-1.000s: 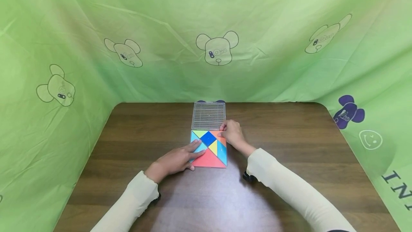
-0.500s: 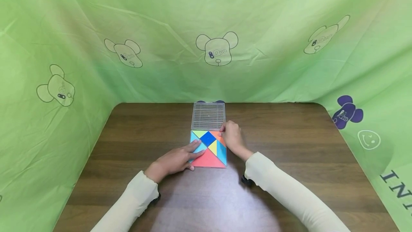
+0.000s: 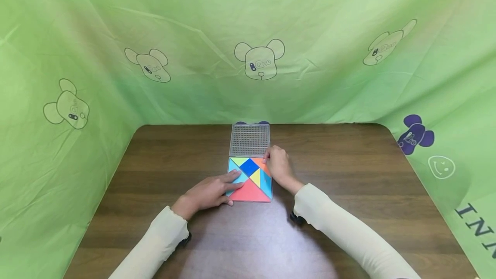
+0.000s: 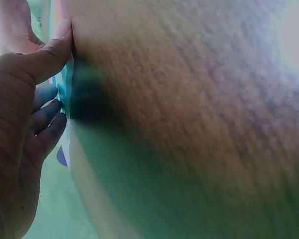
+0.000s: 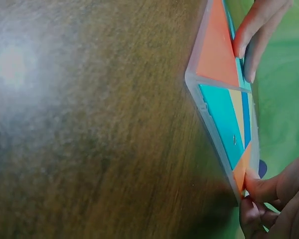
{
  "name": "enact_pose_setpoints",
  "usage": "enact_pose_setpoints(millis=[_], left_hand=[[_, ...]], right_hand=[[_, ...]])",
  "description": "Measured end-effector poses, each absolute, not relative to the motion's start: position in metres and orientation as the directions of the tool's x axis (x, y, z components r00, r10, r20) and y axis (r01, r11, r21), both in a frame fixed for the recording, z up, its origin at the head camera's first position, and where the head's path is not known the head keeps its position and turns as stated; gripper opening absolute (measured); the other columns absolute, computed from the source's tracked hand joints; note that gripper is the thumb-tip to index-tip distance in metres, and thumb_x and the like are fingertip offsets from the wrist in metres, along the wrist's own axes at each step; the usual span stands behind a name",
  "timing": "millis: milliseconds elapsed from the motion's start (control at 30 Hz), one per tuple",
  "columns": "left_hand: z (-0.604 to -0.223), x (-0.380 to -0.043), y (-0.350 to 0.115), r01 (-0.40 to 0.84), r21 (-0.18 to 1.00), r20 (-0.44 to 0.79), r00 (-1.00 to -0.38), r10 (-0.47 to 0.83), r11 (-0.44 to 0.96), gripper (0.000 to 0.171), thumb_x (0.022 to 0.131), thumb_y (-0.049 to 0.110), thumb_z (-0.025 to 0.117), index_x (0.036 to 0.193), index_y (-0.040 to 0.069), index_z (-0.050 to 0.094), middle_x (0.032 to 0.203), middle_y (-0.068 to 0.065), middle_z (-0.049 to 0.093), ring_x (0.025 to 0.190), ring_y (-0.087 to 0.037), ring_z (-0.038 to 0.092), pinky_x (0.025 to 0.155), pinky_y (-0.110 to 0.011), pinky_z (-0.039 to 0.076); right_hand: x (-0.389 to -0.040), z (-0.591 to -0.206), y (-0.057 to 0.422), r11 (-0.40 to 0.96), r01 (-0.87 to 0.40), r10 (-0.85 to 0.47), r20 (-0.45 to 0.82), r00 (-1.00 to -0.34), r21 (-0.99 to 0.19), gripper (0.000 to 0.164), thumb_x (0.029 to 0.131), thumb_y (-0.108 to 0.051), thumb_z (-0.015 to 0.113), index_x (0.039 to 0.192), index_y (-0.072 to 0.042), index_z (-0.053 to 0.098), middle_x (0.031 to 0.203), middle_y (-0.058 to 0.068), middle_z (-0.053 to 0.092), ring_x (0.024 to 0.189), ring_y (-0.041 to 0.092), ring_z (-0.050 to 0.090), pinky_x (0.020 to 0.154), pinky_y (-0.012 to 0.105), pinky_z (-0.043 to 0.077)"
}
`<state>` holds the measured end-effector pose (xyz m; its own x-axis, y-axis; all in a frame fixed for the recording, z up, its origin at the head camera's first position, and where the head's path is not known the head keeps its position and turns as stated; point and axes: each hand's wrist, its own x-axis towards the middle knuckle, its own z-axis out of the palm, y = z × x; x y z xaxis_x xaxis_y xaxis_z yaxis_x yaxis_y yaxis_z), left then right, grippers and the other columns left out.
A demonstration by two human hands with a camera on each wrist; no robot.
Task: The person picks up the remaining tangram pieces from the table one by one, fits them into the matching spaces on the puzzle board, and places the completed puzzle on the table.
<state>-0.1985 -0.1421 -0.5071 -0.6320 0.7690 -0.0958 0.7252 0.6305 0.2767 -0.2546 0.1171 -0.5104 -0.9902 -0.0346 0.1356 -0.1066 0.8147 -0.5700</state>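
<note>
A tangram set lies flat in its clear square case on the table. Its pieces include a red triangle, a dark blue square, a small yellow triangle and an orange piece at the far right corner. My left hand rests extended fingers on the light blue and red pieces, its thumb at the case's near left edge. My right hand pinches at the orange piece, thumb on top of it and forefinger curled at the case's corner. In the right wrist view these fingers hide its outer tip.
The clear gridded lid lies directly behind the case, opened back toward the table's far edge. Brown wood tabletop extends around both. Green cloth printed with mouse heads walls in the back and sides.
My right hand has turned slightly at the same corner, its knuckles rising and its wrist shifting a little left and nearer. The left hand stays on the pieces, and the orange piece remains in place.
</note>
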Motion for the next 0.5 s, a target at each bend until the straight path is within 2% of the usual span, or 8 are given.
enact_pose_setpoints(millis=[100, 200, 367, 500], left_hand=[[-0.506, -0.199, -0.142, 0.717, 0.302, -0.087, -0.636, 0.767, 0.628, 0.068, 0.094, 0.048, 0.070, 0.154, 0.023, 0.048, 0.168, -0.005, 0.033, 0.154, -0.021, 0.036, 0.115, -0.040, 0.046], [-0.506, -0.198, -0.141, 0.676, 0.353, -0.080, -0.666, 0.741, 0.646, 0.068, 0.097, 0.051, 0.067, 0.155, 0.021, 0.047, 0.168, -0.002, 0.034, 0.155, -0.020, 0.033, 0.119, -0.043, 0.041], [-0.504, -0.204, -0.140, 0.615, 0.320, 0.043, -0.769, 0.638, 0.720, 0.060, 0.102, 0.045, 0.061, 0.152, 0.012, 0.052, 0.163, -0.007, 0.042, 0.153, -0.027, 0.038, 0.122, -0.052, 0.034], [-0.491, -0.217, -0.146, 0.511, 0.250, 0.166, -0.860, 0.483, 0.822, 0.053, 0.104, 0.036, 0.059, 0.147, 0.005, 0.056, 0.159, -0.015, 0.046, 0.149, -0.033, 0.043, 0.124, -0.054, 0.029]], right_hand=[[-0.256, -0.512, 0.117, 0.810, -0.117, -0.040, 0.145, -0.989, -0.575, 0.014, 0.089, -0.001, 0.076, 0.076, -0.006, 0.072, 0.080, 0.008, 0.064, 0.077, 0.024, 0.066, 0.067, 0.036, 0.057], [-0.255, -0.515, 0.116, 0.809, -0.144, -0.067, 0.154, -0.986, -0.570, 0.015, 0.088, 0.000, 0.077, 0.075, -0.006, 0.072, 0.079, 0.008, 0.063, 0.077, 0.023, 0.064, 0.068, 0.036, 0.057], [-0.251, -0.516, 0.117, 0.832, -0.214, -0.142, 0.178, -0.974, -0.511, 0.013, 0.086, 0.000, 0.078, 0.075, -0.006, 0.074, 0.081, 0.007, 0.063, 0.082, 0.025, 0.061, 0.074, 0.037, 0.055], [-0.251, -0.508, 0.126, 0.853, -0.263, -0.178, 0.223, -0.958, -0.450, 0.005, 0.090, -0.007, 0.078, 0.087, -0.003, 0.079, 0.088, 0.008, 0.067, 0.087, 0.026, 0.058, 0.079, 0.038, 0.054]])
